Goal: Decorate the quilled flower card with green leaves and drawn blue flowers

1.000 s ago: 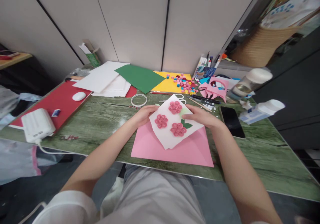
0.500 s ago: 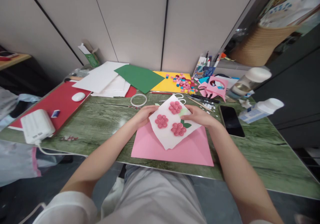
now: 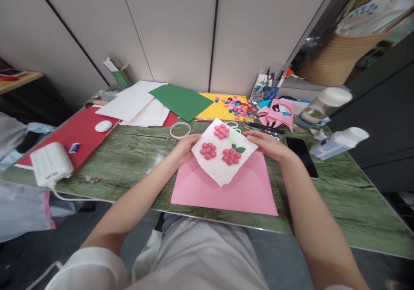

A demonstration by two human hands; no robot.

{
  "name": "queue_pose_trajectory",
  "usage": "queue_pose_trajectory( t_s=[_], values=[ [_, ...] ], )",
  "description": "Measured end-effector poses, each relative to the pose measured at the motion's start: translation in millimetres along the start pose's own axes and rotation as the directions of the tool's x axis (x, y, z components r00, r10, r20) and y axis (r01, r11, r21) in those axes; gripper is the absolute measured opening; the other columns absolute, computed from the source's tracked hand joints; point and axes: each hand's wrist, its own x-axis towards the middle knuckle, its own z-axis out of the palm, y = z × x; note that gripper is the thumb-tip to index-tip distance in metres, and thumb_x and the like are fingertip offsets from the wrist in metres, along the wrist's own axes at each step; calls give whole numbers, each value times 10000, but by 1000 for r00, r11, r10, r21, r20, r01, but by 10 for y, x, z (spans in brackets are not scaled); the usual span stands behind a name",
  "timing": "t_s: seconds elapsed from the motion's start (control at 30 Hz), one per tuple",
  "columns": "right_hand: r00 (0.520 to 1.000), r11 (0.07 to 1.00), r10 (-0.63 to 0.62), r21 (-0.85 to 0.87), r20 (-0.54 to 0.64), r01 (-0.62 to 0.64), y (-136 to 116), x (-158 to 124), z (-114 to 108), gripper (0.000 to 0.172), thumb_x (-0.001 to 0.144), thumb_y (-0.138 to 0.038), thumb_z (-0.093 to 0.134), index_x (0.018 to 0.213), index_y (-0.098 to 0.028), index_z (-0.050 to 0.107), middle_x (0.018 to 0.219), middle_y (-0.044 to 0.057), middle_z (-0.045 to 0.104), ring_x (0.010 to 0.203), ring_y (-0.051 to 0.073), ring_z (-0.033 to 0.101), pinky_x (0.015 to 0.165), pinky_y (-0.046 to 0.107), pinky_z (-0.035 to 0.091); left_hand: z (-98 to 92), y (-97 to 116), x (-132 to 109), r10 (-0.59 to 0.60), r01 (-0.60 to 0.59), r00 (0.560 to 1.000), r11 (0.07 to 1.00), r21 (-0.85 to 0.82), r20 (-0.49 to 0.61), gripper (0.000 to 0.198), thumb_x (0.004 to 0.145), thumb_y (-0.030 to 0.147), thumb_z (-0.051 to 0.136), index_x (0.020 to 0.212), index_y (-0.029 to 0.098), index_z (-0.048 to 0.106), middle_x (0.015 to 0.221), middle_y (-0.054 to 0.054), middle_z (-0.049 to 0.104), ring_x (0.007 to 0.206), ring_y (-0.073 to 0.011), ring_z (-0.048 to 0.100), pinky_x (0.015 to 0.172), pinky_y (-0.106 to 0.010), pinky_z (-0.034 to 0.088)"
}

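Both my hands hold a white card [image 3: 223,169] above a pink sheet of paper [image 3: 249,188] on the green table. The card bears three clusters of pink rolled-paper flowers [image 3: 208,150] and small green leaves [image 3: 239,149]. My left hand [image 3: 184,147] grips the card's left edge. My right hand [image 3: 267,144] grips its right corner, fingers closed on the paper. The card's near corner hangs over the pink sheet.
A black phone [image 3: 302,150], a white glue bottle [image 3: 338,142] and a clear bottle [image 3: 320,107] lie to the right. Behind are loose paper rolls [image 3: 239,107] on yellow paper, green [image 3: 181,100] and white sheets, a tape ring [image 3: 180,129], a white power bank [image 3: 51,163] at left.
Both hands have lifted the white card and moved it slightly away from me, so it now tilts up off the pink sheet.
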Motion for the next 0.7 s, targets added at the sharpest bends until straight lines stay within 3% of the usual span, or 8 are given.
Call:
queue_pose_trajectory(
  t_s=[0.17,0.37,0.7],
  values=[
    [999,996,-1,92,32,-2,57,51,-13,410,777,-381,618,1149,-259,498,1008,49,667,805,173,666,799,347,524,-28,-9,35,31,-33,998,999,-29,-54,175,709,117,567,868,95,639,738,-68,679,638,-152,627,615,-258,495],
    [990,988,-102,123,100,89,120,95,74,505,754,-269,645,1216,-258,444,999,53,685,846,187,668,847,386,512,-36,-26,60,43,-46,995,998,-42,-87,156,698,81,511,822,114,600,720,-45,658,630,-135,614,609,-258,498],
    [986,975,-140,164,-86,153,91,118,125,286,732,-228,619,1012,-202,571,876,26,691,774,137,655,810,313,516,-46,-60,37,-10,10,1000,1000,-2,-4,178,653,60,484,796,134,560,709,-43,627,649,-153,613,629,-300,514]
  ],
)
